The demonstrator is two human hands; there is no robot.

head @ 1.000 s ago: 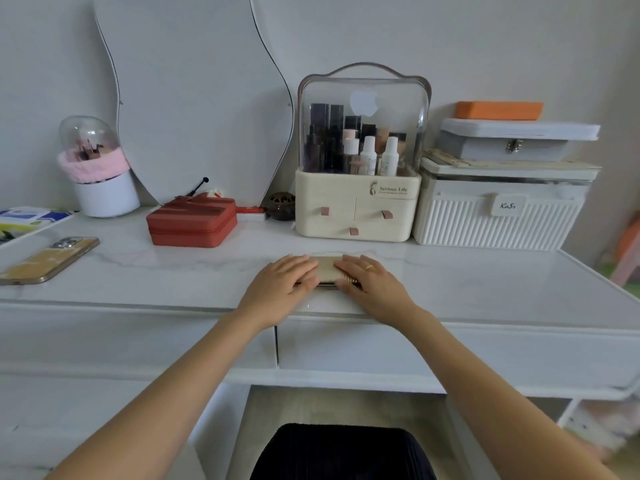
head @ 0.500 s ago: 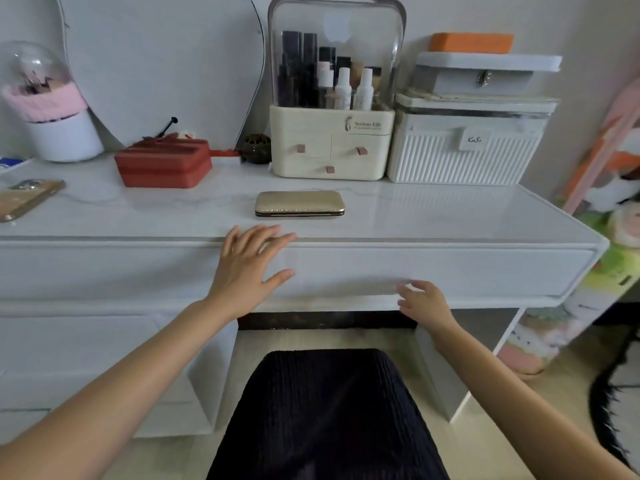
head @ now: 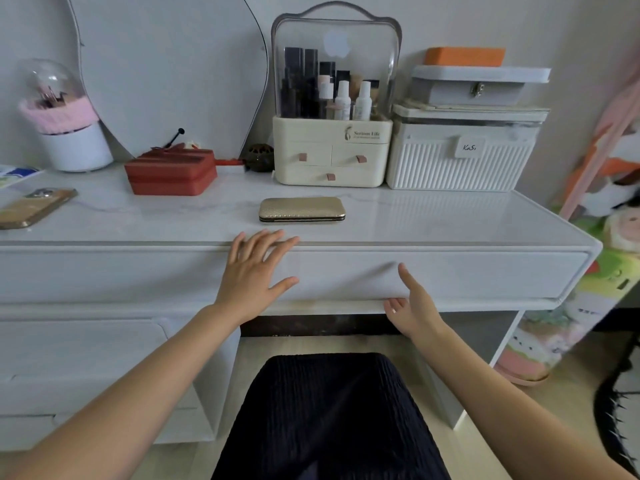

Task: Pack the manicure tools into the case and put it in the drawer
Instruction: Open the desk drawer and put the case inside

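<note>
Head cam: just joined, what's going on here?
A person sits at a white vanity. The gold manicure case lies closed on the tabletop, nobody holding it. The left hand is spread flat at the table's front edge; the right hand reaches under the lower edge of the closed drawer front, apparently to pull it open.

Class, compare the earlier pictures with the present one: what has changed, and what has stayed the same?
Both hands let go of the gold case and drew back. The left hand now lies open against the drawer front; the right hand reaches under its lower edge. The case stayed closed on the tabletop, and the drawer remains shut.
</note>
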